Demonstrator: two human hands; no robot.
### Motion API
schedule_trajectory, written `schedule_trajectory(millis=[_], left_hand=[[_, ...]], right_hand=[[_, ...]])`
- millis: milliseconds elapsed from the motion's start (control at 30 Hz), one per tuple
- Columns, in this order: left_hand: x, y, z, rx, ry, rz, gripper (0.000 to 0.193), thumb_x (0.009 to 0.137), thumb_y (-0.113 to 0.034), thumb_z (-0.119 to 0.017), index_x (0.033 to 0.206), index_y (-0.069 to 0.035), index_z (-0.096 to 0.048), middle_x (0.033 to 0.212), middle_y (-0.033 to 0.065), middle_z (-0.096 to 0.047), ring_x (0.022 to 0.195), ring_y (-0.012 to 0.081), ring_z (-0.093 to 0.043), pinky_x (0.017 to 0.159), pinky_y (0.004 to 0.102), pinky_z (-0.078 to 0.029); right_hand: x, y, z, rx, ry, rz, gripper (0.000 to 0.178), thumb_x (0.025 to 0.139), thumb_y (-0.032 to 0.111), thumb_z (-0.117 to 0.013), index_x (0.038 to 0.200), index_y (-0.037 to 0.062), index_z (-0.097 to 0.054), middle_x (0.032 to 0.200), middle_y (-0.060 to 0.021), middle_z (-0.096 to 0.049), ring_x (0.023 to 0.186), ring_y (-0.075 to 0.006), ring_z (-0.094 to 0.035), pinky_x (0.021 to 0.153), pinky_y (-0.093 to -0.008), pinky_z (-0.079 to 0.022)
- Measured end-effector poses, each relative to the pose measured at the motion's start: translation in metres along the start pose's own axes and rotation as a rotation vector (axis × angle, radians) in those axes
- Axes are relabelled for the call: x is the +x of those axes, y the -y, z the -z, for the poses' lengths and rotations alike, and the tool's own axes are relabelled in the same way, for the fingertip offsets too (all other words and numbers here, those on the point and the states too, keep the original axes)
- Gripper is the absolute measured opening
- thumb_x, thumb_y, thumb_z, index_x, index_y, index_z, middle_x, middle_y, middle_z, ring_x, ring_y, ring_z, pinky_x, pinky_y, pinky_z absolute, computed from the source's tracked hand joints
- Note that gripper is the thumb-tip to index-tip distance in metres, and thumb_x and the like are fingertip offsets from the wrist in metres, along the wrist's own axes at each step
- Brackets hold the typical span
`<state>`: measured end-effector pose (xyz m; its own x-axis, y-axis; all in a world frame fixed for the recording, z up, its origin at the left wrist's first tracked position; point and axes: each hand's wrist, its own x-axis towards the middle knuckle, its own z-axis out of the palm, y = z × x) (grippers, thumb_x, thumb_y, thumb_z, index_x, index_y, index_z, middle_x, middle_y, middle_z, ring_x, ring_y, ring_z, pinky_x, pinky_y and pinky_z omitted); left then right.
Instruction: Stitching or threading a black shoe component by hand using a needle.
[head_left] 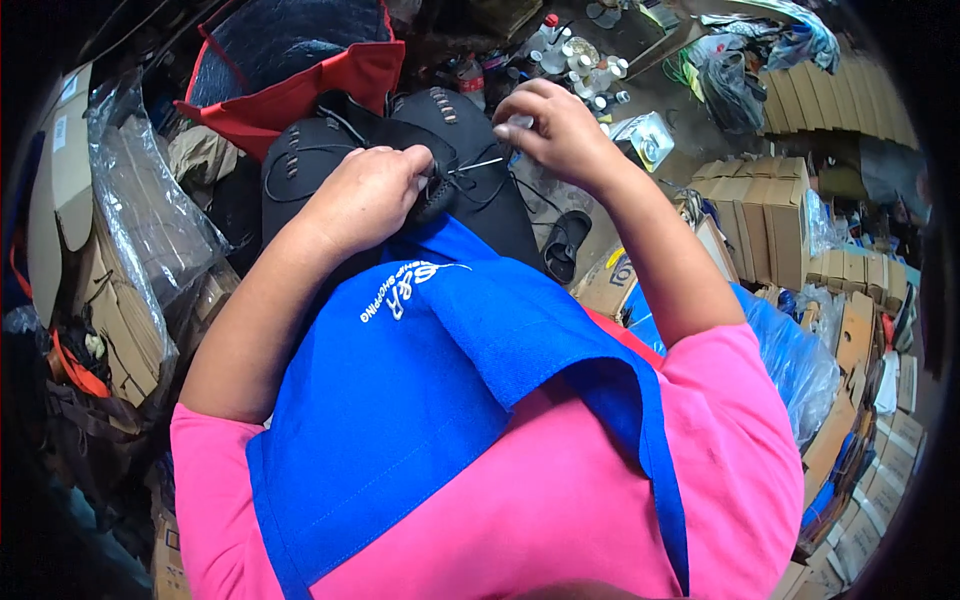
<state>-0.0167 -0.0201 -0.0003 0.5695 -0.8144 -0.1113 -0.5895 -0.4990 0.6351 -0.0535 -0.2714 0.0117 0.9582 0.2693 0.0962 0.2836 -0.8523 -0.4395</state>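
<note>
On my dark-trousered lap lies a black shoe, partly hidden by my left hand. That hand is closed at the shoe's edge, fingers bent in. A thin metal needle-like tool sticks out from the shoe toward the right, with black cord looped around it. My right hand is raised just beyond the tool's tip, its fingers curled toward the thumb; what they pinch, if anything, is too small to make out. A blue apron covers my front below the shoe.
A red bag with a silvery lining stands open at the far left. Several plastic bottles lie beyond my right hand. A black sandal rests on the floor. Stacked cardboard lines the right; clear plastic sheeting hangs left.
</note>
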Motion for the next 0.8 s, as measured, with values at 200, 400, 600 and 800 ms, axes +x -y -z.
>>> schedule_trajectory(millis=[200, 400, 600, 800], left_hand=[[-0.006, 0.01, -0.002, 0.07, -0.033, -0.121, 0.012, 0.082, -0.007, -0.052, 0.093, -0.004, -0.055, 0.083, 0.0178, -0.06, 0.085, 0.0357, -0.059, 0.076, 0.0449, -0.044], [-0.07, 0.049, 0.032, 0.309, -0.114, -0.05, 0.022, 0.073, -0.002, -0.052, 0.094, -0.006, -0.057, 0.082, 0.0124, -0.06, 0.086, 0.0309, -0.059, 0.075, 0.0427, -0.045], [-0.167, 0.115, 0.078, -0.513, -0.415, 0.471, 0.007, 0.091, -0.01, -0.056, 0.091, -0.003, -0.057, 0.085, 0.0002, -0.056, 0.085, 0.0125, -0.053, 0.081, 0.0235, -0.04], [-0.093, 0.039, 0.083, -1.49, -0.805, -0.151, 0.018, 0.097, -0.024, -0.051, 0.097, -0.006, -0.054, 0.081, 0.0027, -0.05, 0.079, 0.0136, -0.047, 0.075, 0.0247, -0.037]], right_hand=[[0.005, 0.047, -0.011, -0.322, 0.406, 0.217, 0.015, 0.08, 0.013, -0.054, 0.094, 0.016, -0.059, 0.085, -0.0041, -0.065, 0.091, -0.0237, -0.062, 0.083, -0.0399, -0.041], [-0.022, -0.009, -0.004, -0.257, 0.347, 0.107, 0.016, 0.075, 0.009, -0.056, 0.09, 0.0142, -0.058, 0.079, -0.0079, -0.064, 0.088, -0.0272, -0.061, 0.08, -0.0419, -0.043], [-0.062, -0.061, 0.027, 1.139, -0.092, -0.61, 0.014, 0.088, 0.02, -0.065, 0.086, 0.0061, -0.063, 0.082, -0.002, -0.064, 0.078, -0.0091, -0.057, 0.074, -0.0259, -0.046], [0.004, 0.026, 0.011, 2.032, -0.515, -0.602, 0.026, 0.095, 0.037, -0.051, 0.087, 0.0137, -0.059, 0.075, -0.0015, -0.055, 0.068, -0.0141, -0.051, 0.082, -0.0387, -0.045]])
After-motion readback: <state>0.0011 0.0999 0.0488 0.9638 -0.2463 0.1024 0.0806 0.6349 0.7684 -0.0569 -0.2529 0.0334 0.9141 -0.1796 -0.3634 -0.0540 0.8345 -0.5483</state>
